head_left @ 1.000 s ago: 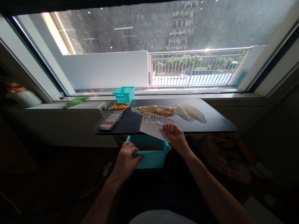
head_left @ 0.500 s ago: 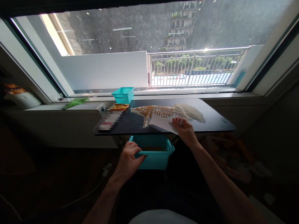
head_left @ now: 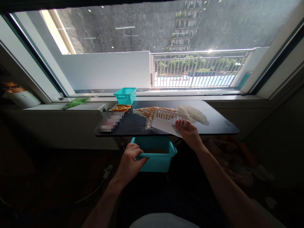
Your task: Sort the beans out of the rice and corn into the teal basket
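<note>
My left hand [head_left: 133,157] grips the near left rim of a turquoise plastic bin [head_left: 155,163], which sits below the table's front edge with brownish grains at its bottom. In my right hand [head_left: 187,130] is a flat white plastic sheet with a row of slots [head_left: 163,124], tilted over the table's front edge. Behind it lie orange-brown kernels mixed with white grains [head_left: 149,113], partly hidden by the sheet. To their right spreads a pile of white rice-like grains [head_left: 193,114].
The dark table [head_left: 220,125] stands against the window sill. A second turquoise bin [head_left: 125,96] is at its back left, near an orange-and-white packet [head_left: 120,108] and a blurred-out flat object [head_left: 111,122]. Left are a radiator [head_left: 78,126] and a green cloth [head_left: 77,103]. A power strip [head_left: 108,171] lies below.
The slotted sheet has shifted very slightly left over the table edge. My left hand keeps its hold on the bin, and the grain piles look the same.
</note>
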A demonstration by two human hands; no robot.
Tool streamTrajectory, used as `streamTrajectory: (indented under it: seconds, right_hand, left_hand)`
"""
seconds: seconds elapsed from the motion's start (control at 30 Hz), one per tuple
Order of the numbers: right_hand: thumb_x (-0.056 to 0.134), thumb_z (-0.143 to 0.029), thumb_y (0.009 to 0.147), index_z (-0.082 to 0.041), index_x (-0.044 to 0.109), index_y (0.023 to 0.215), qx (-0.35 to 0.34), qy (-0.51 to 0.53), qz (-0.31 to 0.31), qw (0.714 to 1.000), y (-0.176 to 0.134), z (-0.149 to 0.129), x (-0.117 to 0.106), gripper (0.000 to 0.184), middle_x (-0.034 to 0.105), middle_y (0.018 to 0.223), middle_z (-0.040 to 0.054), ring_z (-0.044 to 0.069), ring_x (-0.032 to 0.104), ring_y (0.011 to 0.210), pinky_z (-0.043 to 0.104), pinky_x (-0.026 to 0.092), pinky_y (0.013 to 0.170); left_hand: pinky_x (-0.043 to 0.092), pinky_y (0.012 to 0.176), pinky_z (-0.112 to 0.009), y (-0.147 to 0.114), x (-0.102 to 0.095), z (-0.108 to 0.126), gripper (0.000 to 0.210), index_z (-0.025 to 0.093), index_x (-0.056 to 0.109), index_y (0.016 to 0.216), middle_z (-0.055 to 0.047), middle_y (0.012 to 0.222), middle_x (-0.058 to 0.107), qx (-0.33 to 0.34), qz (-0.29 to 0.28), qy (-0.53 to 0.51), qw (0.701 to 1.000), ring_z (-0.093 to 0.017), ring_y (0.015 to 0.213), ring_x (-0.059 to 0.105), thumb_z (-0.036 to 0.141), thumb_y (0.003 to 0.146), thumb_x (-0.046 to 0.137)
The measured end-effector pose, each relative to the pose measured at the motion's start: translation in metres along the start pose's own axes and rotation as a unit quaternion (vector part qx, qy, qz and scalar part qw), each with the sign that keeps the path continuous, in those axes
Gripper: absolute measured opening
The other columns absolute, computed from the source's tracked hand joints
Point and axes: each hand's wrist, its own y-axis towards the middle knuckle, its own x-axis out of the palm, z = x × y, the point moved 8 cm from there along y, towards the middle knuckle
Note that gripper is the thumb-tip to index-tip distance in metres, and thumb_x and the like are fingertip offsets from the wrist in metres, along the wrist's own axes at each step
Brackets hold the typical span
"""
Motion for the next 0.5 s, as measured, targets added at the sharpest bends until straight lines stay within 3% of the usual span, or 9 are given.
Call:
streamTrajectory:
  seconds: [0.27,0.5]
  right_hand:
    - [0.075,-0.059,0.066,-0.022,0.066,0.075,0.001,0.013,-0.034,0.999,-0.008,0.009,0.005,0.039,0.066,0.074,0.0028,0.018,0.058,0.069,0.034,0.051,0.067]
    - [0.074,-0.059,0.068,-0.023,0.065,0.077,-0.003,0.023,-0.036,0.999,-0.004,-0.001,0.006,0.038,0.065,0.075,0.0029,0.019,0.059,0.071,0.036,0.051,0.069]
  left_hand:
    - [0.052,0.084,-0.039,0.000,-0.001,0.001,0.011,0.020,0.068,0.067,-0.004,0.076,0.066,-0.004,-0.005,0.000,1.000,-0.026,0.096,0.057,0.016,0.077,0.071]
    - [0.052,0.082,-0.039,0.000,-0.003,0.001,0.011,0.020,0.068,0.067,-0.004,0.075,0.066,-0.001,0.000,0.000,1.000,-0.026,0.094,0.057,0.017,0.077,0.071]
